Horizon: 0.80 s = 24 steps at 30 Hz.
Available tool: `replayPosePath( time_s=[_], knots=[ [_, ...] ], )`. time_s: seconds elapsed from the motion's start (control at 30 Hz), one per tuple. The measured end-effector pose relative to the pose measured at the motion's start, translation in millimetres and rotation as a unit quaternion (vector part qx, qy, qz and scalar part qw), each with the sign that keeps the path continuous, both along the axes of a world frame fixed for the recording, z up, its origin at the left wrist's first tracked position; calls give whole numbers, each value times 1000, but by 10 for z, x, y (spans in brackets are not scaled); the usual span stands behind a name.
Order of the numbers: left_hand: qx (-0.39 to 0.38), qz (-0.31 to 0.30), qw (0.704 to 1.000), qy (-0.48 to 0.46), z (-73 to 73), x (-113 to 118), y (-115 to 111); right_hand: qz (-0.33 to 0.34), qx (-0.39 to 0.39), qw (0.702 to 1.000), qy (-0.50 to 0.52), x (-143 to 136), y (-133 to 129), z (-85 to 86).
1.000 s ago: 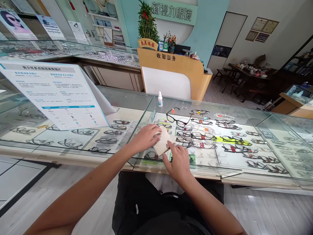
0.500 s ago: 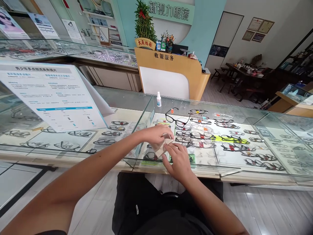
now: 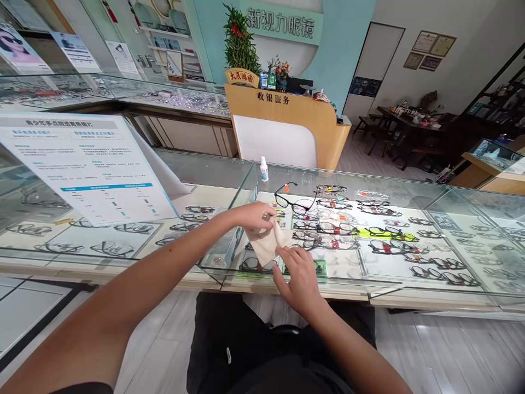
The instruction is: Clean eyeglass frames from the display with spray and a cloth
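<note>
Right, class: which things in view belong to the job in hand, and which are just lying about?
Job in hand: beige cloth, held by the left hand, with the right hand at its edge.

Lying about: white bottle and the black-framed glasses nearest it (untouched, possibly involved), standing sign, plant.

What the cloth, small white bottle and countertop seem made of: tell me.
Cloth: probably soft fabric, matte beige; it bends into loose folds.
Small white bottle: likely smooth plastic, going by its narrow neck and even white surface, though it shows small.
Countertop: apparently glass, clear and glossy, being see-through with reflections.
</note>
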<state>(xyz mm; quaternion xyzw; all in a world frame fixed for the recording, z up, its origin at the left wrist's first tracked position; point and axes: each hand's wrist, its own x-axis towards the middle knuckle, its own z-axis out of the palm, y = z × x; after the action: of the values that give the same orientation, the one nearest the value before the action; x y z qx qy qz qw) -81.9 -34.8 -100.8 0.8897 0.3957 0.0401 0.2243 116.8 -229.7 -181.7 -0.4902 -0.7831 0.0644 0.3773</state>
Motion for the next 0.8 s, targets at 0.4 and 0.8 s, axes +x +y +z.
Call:
replayPosePath(
  time_s=[0.4, 0.8],
  knots=[
    [-54, 122, 990, -47, -177, -123, 154, -45, -110, 993, 10, -58, -19, 46],
    [-49, 143, 986, -70, -296, -97, 129, -64, -90, 993, -34, -54, -14, 71]
  ],
)
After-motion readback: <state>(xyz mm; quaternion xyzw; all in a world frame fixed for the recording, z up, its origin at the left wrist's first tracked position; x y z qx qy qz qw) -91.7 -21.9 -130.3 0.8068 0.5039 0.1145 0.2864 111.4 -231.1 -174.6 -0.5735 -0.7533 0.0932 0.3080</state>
